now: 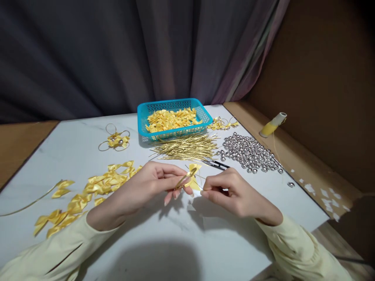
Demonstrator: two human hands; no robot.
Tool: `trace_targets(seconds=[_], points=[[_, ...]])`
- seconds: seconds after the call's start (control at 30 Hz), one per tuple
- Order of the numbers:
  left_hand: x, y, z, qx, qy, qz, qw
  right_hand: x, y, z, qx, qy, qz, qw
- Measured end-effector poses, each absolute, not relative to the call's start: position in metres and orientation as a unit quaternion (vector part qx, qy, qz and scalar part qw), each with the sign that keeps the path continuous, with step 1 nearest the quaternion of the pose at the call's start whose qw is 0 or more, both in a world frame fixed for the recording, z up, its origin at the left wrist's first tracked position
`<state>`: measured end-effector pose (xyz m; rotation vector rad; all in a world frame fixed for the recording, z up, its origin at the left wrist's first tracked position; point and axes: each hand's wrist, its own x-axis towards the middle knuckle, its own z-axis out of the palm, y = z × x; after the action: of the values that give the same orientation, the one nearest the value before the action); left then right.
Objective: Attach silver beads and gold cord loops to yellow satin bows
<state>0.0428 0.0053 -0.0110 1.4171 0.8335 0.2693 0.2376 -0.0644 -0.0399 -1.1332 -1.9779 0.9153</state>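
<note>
Near the front middle of the table, my left hand (159, 180) pinches a looped gold wire tie (187, 177). A yellow ribbon bow (193, 179) sits against the loop, just past the left fingertips. My right hand (227, 191) is closed, thumb against forefinger, at the right side of the bow, on a thin wire end that is mostly hidden by the fingers. Behind the hands lie a pile of gold wire ties (186, 147) and black-handled thread snips (218, 164). Loose yellow bows (102, 182) spread beside my left forearm.
A blue basket (141, 125) of yellow bows stands at the back. Silver beads (249, 151) are heaped at right, near a thread cone (273, 125). Looped bow pieces (117, 140) lie back left, others (222, 123) beside the basket. Paper scraps (328, 201) litter the right ledge.
</note>
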Motion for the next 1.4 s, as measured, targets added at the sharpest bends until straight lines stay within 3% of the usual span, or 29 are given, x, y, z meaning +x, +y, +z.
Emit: trace_targets(seconds=[0.57, 1.1, 1.4], points=[[0.043, 0.003, -0.011, 0.639, 0.366, 0.136, 0.663, 0.236, -0.063, -0.043, -0.430, -0.763, 0.338, 0.344], [0.040, -0.011, -0.020, 0.699, 0.426, 0.219, 0.531, 0.232, -0.064, -0.047, -0.453, -0.710, 0.401, 0.360], [0.041, -0.010, -0.015, 0.684, 0.415, 0.198, 0.566, 0.239, -0.060, -0.042, -0.409, -0.780, 0.328, 0.342]])
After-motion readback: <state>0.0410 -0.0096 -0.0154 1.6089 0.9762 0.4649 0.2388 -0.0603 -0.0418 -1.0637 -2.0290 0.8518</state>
